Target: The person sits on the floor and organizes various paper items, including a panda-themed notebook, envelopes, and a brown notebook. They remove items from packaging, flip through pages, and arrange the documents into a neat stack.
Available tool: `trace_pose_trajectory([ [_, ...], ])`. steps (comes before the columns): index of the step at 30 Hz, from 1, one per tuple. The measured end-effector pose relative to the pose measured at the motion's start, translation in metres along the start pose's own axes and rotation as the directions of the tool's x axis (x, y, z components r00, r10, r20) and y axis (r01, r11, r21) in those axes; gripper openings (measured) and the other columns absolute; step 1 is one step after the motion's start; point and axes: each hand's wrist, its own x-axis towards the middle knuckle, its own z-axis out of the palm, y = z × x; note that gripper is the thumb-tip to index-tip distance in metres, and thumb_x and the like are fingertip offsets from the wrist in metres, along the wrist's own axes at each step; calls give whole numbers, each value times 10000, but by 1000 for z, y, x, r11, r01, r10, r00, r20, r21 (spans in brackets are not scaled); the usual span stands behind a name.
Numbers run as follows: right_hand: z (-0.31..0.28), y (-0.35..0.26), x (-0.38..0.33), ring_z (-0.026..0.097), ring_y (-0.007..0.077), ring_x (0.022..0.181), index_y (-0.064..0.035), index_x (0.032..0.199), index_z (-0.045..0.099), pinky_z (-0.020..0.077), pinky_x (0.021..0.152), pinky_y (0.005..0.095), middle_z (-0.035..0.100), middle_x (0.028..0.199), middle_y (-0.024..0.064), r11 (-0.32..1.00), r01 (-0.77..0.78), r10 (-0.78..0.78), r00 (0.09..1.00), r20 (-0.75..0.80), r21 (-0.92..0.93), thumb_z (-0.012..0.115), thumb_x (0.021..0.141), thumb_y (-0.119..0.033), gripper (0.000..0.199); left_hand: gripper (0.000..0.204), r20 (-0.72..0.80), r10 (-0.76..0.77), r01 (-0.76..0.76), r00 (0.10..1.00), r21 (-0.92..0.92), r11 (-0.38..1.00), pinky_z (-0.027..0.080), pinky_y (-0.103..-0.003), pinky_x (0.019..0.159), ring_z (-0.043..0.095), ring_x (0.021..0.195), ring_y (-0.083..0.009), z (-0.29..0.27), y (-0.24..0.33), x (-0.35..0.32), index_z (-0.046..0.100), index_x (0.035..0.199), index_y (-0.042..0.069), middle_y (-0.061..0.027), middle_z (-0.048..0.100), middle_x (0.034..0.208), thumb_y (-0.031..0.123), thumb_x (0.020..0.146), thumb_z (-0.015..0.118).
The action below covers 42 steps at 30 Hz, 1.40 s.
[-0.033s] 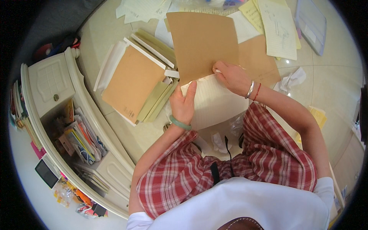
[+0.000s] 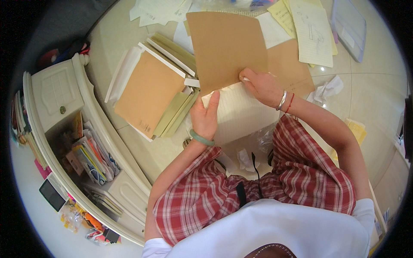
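Observation:
A notebook with a brown cover [image 2: 228, 47] lies open in front of me, the cover raised away from its lined white pages [image 2: 238, 114]. My left hand [image 2: 205, 115], with a green bangle at the wrist, grips the left edge; its thumb lies over the page and its other fingers are hidden beneath. At the fold between cover and pages, my right hand [image 2: 259, 86] is closed in a pinch on a bit of white paper [image 2: 245, 79]. A silver bangle and a red cord circle that wrist.
A stack of brown and olive notebooks [image 2: 150, 92] sits at the left, beside a cream cabinet [image 2: 58, 92]. Loose written sheets [image 2: 309, 34] and a clear plastic lid [image 2: 349, 30] lie at the far right. Crumpled paper [image 2: 328, 89] rests on the tiles; more scraps [image 2: 245, 160] lie between my legs.
The raised brown cover has shifted slightly to the left. Both hands keep nearly the same places and grips.

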Motion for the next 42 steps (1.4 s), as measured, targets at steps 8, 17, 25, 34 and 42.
trace_pose_trajectory([
  [8,-16,54,-11,601,328,712,-33,967,589,478,639,407,635,833,168,962,-229,261,930,-260,148,476,930,-239,238,320,-92,-128,107,988,-203,973,420,-262,896,549,1003,-112,-8,-12,1,553,1187,8,-39,616,1117,220,948,579],
  [17,-48,74,-7,456,99,502,-36,796,583,376,470,267,507,592,6,654,-613,598,778,193,443,483,930,-398,399,278,-111,-259,193,959,-412,891,434,-264,875,550,984,-92,-19,-39,2,558,1157,27,-23,616,1091,210,948,578],
  [25,-36,80,6,437,77,506,-54,804,620,349,447,219,505,598,-23,598,-666,622,736,267,446,573,881,-513,468,285,-100,13,-21,995,-71,997,419,-265,898,551,1005,-128,-12,-19,-6,573,1150,-5,-43,618,1104,188,942,586],
  [34,10,62,-6,625,324,629,-29,869,617,481,591,451,622,690,184,977,-208,191,953,-235,-49,550,876,-239,221,322,-63,7,-6,998,9,1000,425,-278,898,553,995,-129,10,-8,-11,551,1194,-6,-66,626,1100,185,938,591],
  [42,17,-55,-13,619,342,783,-47,955,564,500,687,421,635,846,149,949,173,-164,985,-57,264,507,916,-206,173,346,-26,-83,75,996,-239,968,424,-278,892,546,995,-125,14,-38,-7,533,1205,-13,-70,620,1097,223,954,563],
])
